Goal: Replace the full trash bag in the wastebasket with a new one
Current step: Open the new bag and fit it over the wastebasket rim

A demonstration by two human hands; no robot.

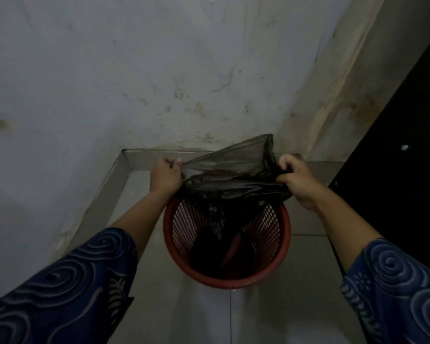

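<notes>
- My left hand (165,176) pinches one edge of the black trash bag (233,180) between thumb and fingers; that grip is pressed together on the thin film so it cannot slip.
- My right hand (297,181) has bunched the opposite edge into a closed fist, a fuller grip because the plastic gathers there.
- I hold the two edges apart and above the rim so the mouth pulls open; the far flap stands up toward the wall (159,70), which suggests the opening is only partly spread.
- The bag's tail hangs down inside the red mesh wastebasket (227,281), and looks limp and empty, so I judge this to be the new liner going in.
- The wastebasket stands on the tiled floor (258,319) in a corner, just below my hands, placed so the bag drops straight in.
- Something dark lies at the bottom; I cannot tell whether it is bag or shadow.
- Next, I expect, the edges need folding over the rim.
</notes>
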